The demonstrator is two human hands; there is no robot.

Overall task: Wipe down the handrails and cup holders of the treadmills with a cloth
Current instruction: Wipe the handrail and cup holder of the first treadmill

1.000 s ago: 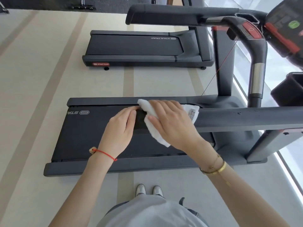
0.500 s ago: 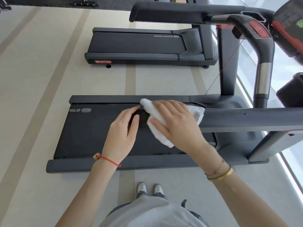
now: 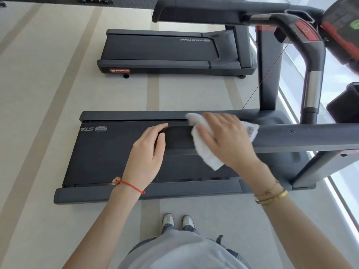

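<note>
The cloth (image 3: pixel 206 148) is draped over the near rail (image 3: pixel 303 135), a dark bar running from centre toward 3 o'clock, so that one pass covers both the top and the near face. It is pressed down by the right hand (image 3: pixel 223 138), whose fingers are spread and curved over the bar; whether the thumb is hooked beneath cannot be told. A loose corner hangs toward 6 o'clock and a tagged edge shows at the 3 o'clock side of the hand.

The free end of the rail is covered by the left hand (image 3: pixel 149 152), at 9 o'clock of the cloth and a little apart from it. Its fingers lie nearly straight along the bar, apparently to steady it against the wiping pressure; nothing is clamped.

The belt (image 3: pixel 116 152) lies far below both hands. The far rail (image 3: pixel 213 12) at 12 o'clock and the console (image 3: pixel 342 26) at 2 o'clock are untouched now, and a second treadmill (image 3: pixel 165 49) stands at 11 o'clock. The work is judged to be early. No cup holder can be made out with certainty.
</note>
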